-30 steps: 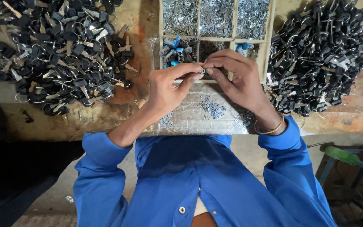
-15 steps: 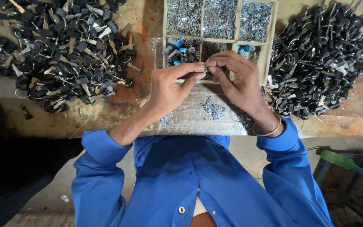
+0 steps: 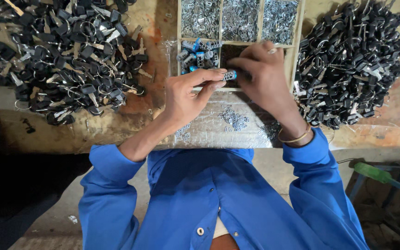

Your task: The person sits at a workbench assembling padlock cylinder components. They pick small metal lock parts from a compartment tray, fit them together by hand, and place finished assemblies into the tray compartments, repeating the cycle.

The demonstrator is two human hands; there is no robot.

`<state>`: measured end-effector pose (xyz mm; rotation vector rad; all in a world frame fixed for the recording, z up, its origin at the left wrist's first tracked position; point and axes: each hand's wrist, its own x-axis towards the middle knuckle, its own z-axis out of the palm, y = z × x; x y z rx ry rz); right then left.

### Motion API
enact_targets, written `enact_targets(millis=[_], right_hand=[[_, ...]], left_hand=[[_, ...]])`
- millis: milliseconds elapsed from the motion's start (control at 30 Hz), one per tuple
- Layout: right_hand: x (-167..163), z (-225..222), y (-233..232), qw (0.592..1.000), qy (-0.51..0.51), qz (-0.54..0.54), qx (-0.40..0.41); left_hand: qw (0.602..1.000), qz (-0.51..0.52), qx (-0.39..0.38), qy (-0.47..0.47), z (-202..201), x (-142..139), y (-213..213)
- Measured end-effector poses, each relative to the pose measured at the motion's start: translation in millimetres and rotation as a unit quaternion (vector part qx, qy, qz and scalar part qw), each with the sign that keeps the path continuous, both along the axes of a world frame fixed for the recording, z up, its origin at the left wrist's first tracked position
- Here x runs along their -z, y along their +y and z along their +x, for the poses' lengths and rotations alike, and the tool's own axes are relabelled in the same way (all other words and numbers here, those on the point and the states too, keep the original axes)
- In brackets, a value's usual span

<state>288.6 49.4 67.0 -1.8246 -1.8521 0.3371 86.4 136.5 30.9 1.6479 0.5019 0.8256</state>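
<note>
Lock cylinder: small metal barrel with a blue end, held level between both hands, just above the near edge of the wooden tray. It sits over the tray's lower row, beside the compartment of like cylinders.

Left hand: thumb and forefinger pinched narrow on the cylinder's left end. Half a second ago this hand held the piece closer to the body; it has since lifted slightly toward the tray.

Right hand: fingers curled close over the cylinder's right end, touching it. Whether they grip a separate small part cannot be told; the fingertips hide the joint. A ring shows on one finger, a bangle on the wrist.

Change noted: both hands have shifted up toward the tray, the pinch unbroken. Judged from this, the fitting work on the cylinder goes on and the piece has not been set down.

Tray, upper row: three compartments of small bright metal bits.

Counter: worn, stained brown. A clear plastic sheet lies under the hands, with loose metal bits scattered on it.

Left pile: black-headed keys on rings, well apart from the hands.

Right pile: more black-headed keys, just beside the tray.
</note>
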Motion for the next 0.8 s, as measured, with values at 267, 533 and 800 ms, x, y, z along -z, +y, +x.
enact_targets(millis=[267, 533, 800], right_hand=[[-7.3, 1.0, -4.7, 0.999, -0.034, -0.012, 0.02], [-14.0, 2.0, -6.9, 0.985, 0.172, 0.009, -0.017], [-15.6, -5.6, -7.8, 0.988, 0.152, 0.008, -0.009]], left_hand=[[1.0, -0.002, -0.001, 0.009, -0.9, -1.9, -0.4], [1.0, 0.001, -0.002, 0.009, -0.8, -1.2, -0.4], [1.0, 0.002, -0.006, 0.016, -0.4, 1.3, -0.4]])
